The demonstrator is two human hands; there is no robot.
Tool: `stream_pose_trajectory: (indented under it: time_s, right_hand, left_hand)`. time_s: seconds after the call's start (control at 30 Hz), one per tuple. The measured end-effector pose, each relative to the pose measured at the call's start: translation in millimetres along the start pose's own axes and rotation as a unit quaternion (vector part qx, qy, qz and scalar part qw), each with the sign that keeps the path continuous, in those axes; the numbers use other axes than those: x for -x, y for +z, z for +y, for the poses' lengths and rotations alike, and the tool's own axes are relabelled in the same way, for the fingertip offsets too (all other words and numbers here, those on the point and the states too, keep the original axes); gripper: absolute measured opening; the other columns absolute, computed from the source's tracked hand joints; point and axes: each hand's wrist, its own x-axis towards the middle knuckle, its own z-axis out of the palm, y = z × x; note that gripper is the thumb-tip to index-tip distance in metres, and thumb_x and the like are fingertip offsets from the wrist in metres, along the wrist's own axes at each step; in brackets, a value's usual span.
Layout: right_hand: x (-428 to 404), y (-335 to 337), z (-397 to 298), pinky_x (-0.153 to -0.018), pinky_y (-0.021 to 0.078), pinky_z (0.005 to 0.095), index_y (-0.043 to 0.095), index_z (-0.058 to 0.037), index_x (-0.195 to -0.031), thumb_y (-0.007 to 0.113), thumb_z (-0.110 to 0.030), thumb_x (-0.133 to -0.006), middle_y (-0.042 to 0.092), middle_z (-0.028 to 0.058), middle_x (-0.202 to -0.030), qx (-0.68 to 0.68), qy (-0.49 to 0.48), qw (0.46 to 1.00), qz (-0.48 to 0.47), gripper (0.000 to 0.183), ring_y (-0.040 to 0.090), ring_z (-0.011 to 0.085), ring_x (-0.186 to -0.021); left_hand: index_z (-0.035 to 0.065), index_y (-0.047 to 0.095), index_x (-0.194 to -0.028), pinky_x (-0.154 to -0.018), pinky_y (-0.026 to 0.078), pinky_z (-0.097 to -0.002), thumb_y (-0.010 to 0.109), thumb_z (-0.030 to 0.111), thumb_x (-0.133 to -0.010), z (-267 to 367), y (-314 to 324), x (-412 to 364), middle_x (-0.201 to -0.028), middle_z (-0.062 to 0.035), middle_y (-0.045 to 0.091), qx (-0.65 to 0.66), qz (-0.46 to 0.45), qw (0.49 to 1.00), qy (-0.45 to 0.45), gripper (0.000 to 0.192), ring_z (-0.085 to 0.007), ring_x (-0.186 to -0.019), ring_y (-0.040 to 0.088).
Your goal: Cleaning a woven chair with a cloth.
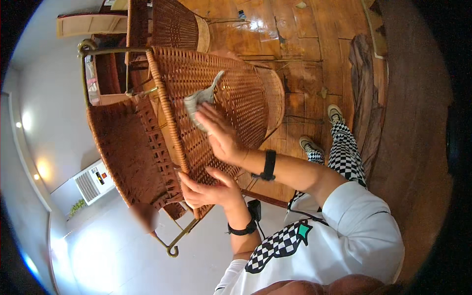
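A woven rattan furniture piece [236,107] with a thick wrapped rim stands before me, on a brass-coloured metal frame [86,81] with curled ends. My right hand [221,138], blurred by motion, has its fingers almost flat over a grey cloth [201,101] against the weave. One corner of the cloth sticks out past the fingertips. My left hand [210,190] takes hold of the lower end of the wrapped rim [167,110], with the thumb on the woven side. Beyond that rim hangs a dark brown panel [125,147] with a slotted, woven edge.
A similar woven piece [175,27] stands just beyond this one. Brown fabric [363,99] lies along the plank floor [302,48], near my shoes [335,114]. A white air conditioner [94,182] stands by the pale wall, with a green plant [77,207] beside it.
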Motion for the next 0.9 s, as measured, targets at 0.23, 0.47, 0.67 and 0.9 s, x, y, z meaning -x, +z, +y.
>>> stream_pose_trajectory:
  time_s: [0.23,0.47,0.67,0.9]
  right_hand:
    - [3.9,-2.4,-12.4,-0.108,0.0237,0.0409,0.034,0.0016,-0.134,0.036,0.007,-0.083,0.032,0.0186,-0.140,-0.033,0.020,0.999,0.018,0.051,0.027,0.0338,-0.132]
    - [27.4,4.7,-23.5,-0.108,0.0219,0.0432,0.033,0.0002,-0.136,0.046,-0.001,-0.088,0.029,0.0164,-0.143,-0.028,-0.108,0.992,-0.062,0.050,0.023,0.0331,-0.134]
    - [36.7,-8.7,-32.0,-0.105,0.0275,0.0422,0.041,-0.0003,-0.132,0.041,0.001,-0.088,0.039,0.0165,-0.137,-0.017,-0.083,0.996,-0.029,0.044,0.032,0.0325,-0.130]
    - [38.1,-9.8,-34.7,-0.107,0.0252,0.0425,0.035,0.0001,-0.135,0.036,0.001,-0.089,0.035,0.0169,-0.139,0.010,-0.099,0.994,-0.047,0.045,0.030,0.0331,-0.131]
  left_hand:
    - [-0.0015,0.039,-0.131,-0.088,0.028,-0.0431,0.049,0.025,-0.084,4.7,-7.9,-2.0,-0.113,-0.0192,0.047,0.015,-0.023,0.999,-0.028,0.055,-0.0337,-0.102,0.042]
    - [-0.0022,0.038,-0.131,-0.098,0.027,-0.0455,0.048,0.016,-0.087,-9.6,-32.2,-1.4,-0.131,-0.0228,0.039,0.156,-0.102,0.982,0.017,0.049,-0.0385,-0.117,0.038]
    - [-0.0028,0.046,-0.121,-0.100,0.029,-0.0470,0.055,0.005,-0.082,-39.1,-55.8,37.1,-0.130,-0.0229,0.040,0.316,-0.094,0.942,0.060,0.041,-0.0388,-0.119,0.039]
    - [-0.0027,0.052,-0.109,-0.090,0.037,-0.0364,0.050,0.008,-0.089,-75.1,-8.5,129.2,-0.111,-0.0132,0.048,0.541,-0.219,0.748,-0.315,0.023,-0.0261,-0.100,0.047]
